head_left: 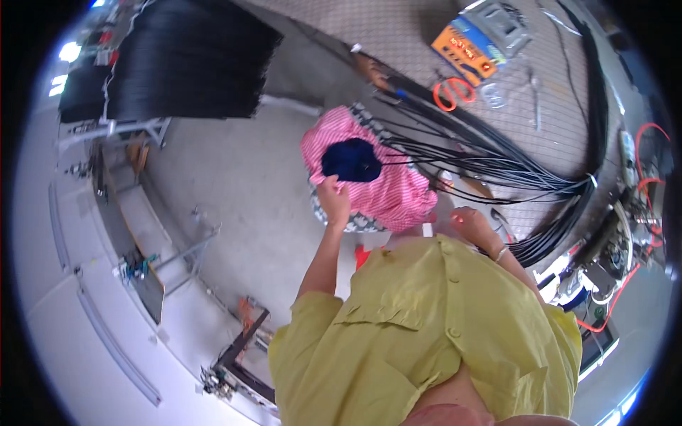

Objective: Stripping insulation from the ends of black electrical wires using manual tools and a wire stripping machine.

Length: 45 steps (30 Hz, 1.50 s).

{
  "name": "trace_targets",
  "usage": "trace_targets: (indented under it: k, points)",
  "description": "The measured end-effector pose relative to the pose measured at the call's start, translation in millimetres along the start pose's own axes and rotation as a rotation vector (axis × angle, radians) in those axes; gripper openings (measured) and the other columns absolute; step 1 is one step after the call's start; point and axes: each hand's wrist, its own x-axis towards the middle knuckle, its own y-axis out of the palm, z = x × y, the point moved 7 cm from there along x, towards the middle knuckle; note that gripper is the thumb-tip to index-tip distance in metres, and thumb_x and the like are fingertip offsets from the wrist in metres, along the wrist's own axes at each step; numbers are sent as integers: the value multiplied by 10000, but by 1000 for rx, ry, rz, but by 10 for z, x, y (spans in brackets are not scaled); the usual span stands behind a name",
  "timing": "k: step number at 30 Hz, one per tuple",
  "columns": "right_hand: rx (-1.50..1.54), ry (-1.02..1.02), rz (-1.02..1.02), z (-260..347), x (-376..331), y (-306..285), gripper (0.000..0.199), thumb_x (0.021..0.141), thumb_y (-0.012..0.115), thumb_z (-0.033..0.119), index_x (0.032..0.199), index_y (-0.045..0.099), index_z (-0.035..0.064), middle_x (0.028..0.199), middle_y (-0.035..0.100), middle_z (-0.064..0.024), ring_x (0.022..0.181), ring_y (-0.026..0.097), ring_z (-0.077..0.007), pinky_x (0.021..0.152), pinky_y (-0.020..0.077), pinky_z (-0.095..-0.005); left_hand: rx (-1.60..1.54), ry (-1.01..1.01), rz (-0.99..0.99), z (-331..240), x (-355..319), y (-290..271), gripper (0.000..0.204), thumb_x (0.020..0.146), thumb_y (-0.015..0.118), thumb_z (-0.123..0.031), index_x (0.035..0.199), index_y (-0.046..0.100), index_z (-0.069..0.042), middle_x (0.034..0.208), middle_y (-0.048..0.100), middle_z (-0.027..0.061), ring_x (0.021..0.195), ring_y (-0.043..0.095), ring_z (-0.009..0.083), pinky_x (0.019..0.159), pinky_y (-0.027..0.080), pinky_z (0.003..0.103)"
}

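From my end of the feed, I find the dark blue cloth [353,160] near the middle of the view, lying bunched on a pink striped cloth [408,193], whose folds hide most of a grey-and-white patterned fabric [364,224] underneath. The left hand [334,199] has its fingertips at the lower left edge of the blue cloth; they merge with the dark fold there, so I cannot tell whether they pinch it or merely touch it. The right hand [474,227] is loosely curled just below the black cables [497,167]; its palm is turned out of my sight, and I cannot tell whether it holds anything. The cables fan leftward across the pink cloth, and their thin ends are hard to separate beside the blue one. On the tabletop [518,92], I make out orange-handled scissors [453,93], probably, though the blades are lost to me, and an orange-and-blue box [462,53] with a grey tray-like piece [501,28] overlapping it. A red object [363,255] is partly covered by the yellow-green shirt [419,298]. At upper left, a black hanging sheet of strands [192,60] is cut off by the frame.
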Motion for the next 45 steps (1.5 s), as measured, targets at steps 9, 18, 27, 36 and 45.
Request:
trace_targets:
  k: [9, 18, 27, 36, 45]
  points:
    - [-76, -71, 90, 131, 78, -15, 156, 743, 557, 159, 865, 606, 76, 804, 606, -128, 740, 587, -292, 662, 473, -374, 274, 229, 53, -844, 43, 271, 437, 606, 723, -115, 987, 517, -52, 919, 494, 130, 916, 455, 323, 799, 381, 420]
    - [-10, -120, 38, 608, 240, -593, 173, 749, 590, 147, 882, 601, 37, 775, 597, -125, 706, 581, -268, 629, 456, -350, 125, 103, -18, 4, 380, 63, 221, 622, 604, -28, 840, 571, -11, 837, 565, 136, 826, 530, 304, 737, 427, 383]
    - [213, -204, 48, 1160, 691, -787, 189, 742, 605, 149, 887, 594, 27, 785, 601, -140, 717, 584, -268, 639, 458, -337, -637, -393, 46, -143, 287, -833, 113, 714, 537, -5, 825, 557, -2, 694, 556, 62, 642, 509, 137, 621, 423, 274]
    - [184, -404, -6, 1634, 872, -590, 292, 731, 638, 163, 996, 580, 51, 896, 597, -157, 809, 584, -277, 721, 472, -344, -260, -141, 36, -484, 63, -893, 140, 707, 439, 35, 774, 556, -3, 677, 537, 52, 610, 494, 124, 577, 405, 262]
    - [583, -584, 80, 2086, 768, -774, 452, 707, 636, 65, 1140, 507, 53, 970, 578, -113, 832, 569, -173, 723, 479, -280, -490, 155, 60, -1854, 164, -1095, 169, 782, 365, 38, 823, 523, -6, 775, 523, 25, 733, 479, 92, 694, 392, 214]
